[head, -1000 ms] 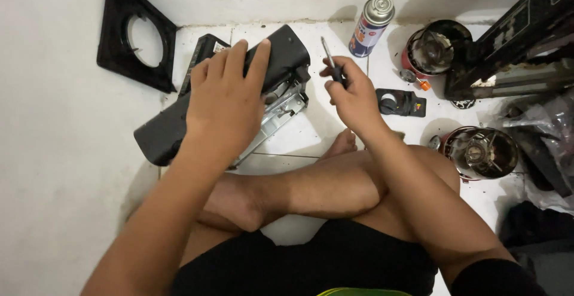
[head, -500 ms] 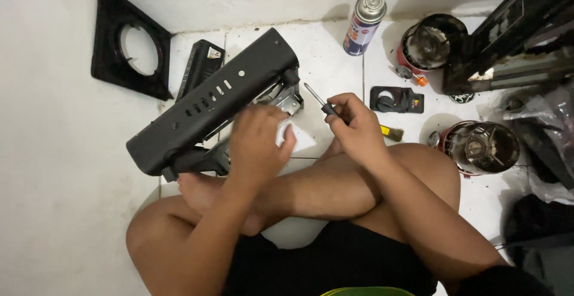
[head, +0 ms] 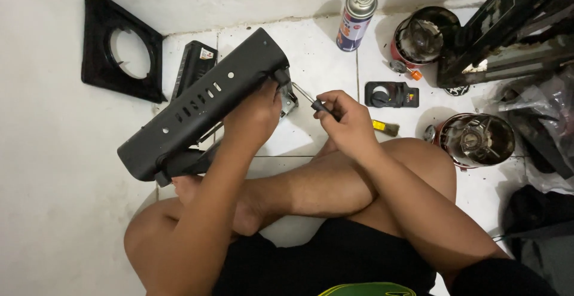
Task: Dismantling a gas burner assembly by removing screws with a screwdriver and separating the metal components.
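Head view: black stove body (head: 203,101) is held tilted above the tiled floor (head: 317,51), gripped near its right end by the left hand (head: 254,116). Screwdriver (head: 311,100) is pinched in the right hand (head: 347,119), tip at the stove's metal bracket (head: 289,100). Spray can (head: 357,11) stands behind.

Bare hands (head: 254,113) and forearms, bare crossed legs, black shorts, black sleeve edge, yellow-green shirt hem.
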